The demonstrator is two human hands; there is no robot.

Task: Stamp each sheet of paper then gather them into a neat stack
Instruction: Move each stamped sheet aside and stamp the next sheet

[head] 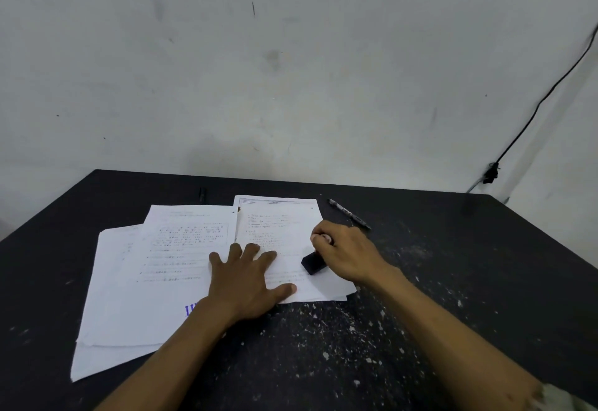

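Several white printed sheets lie on a black table [453, 265]. My left hand [246, 284] presses flat, fingers spread, across the seam between the middle sheet [181, 249] and the right sheet [278, 226]. My right hand [346, 252] grips a black stamp [313, 262], whose base sits on the right sheet's lower right part. A blue stamp mark [191, 309] shows on the middle sheet, partly hidden by my left wrist. A third sheet [106, 297] lies under the middle one at the left, with another edge showing beneath it.
A black pen [349, 214] lies on the table just beyond my right hand. A small dark object [202, 194] sits near the table's back edge. A black cable [530, 119] runs down the wall at the right. White specks cover the tabletop in front.
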